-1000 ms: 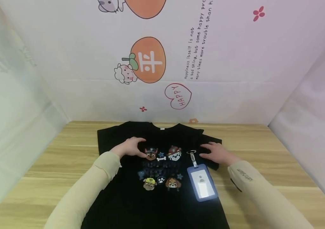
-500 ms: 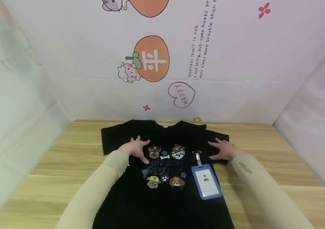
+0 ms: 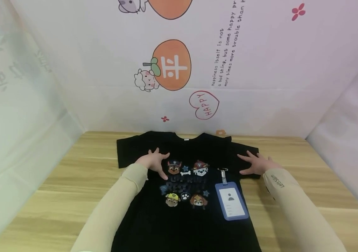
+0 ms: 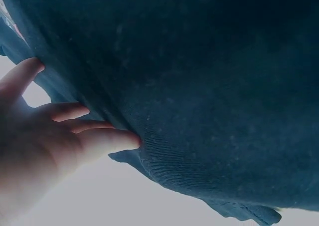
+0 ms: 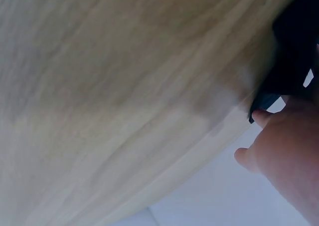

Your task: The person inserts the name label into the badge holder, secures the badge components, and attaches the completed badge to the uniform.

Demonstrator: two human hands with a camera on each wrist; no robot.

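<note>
A black T-shirt (image 3: 185, 227) with cartoon puppy heads printed on its chest lies spread on the table, neckline at the far side. On its right chest hangs a blue badge holder (image 3: 231, 201) with a white card, fixed by a metal clip (image 3: 223, 175). My left hand (image 3: 153, 162) rests with fingers spread on the shirt's left chest, beside the print. My right hand (image 3: 257, 164), fingers also spread, is over the right sleeve (image 3: 245, 150). Dark cloth (image 4: 199, 96) fills most of the left wrist view, the fingertips right at it.
The wooden table (image 3: 317, 175) shows bare wood on both sides of the shirt. Behind it rises a white printed curtain (image 3: 260, 70) with orange fruit drawings and lettering. Pale sheets close off the left (image 3: 24, 105) and right (image 3: 349, 115) sides.
Both hands have spread their fingers wider. The right hand has shifted outward along the right sleeve, which lies flatter and further out. The whole head view has drifted slightly.
</note>
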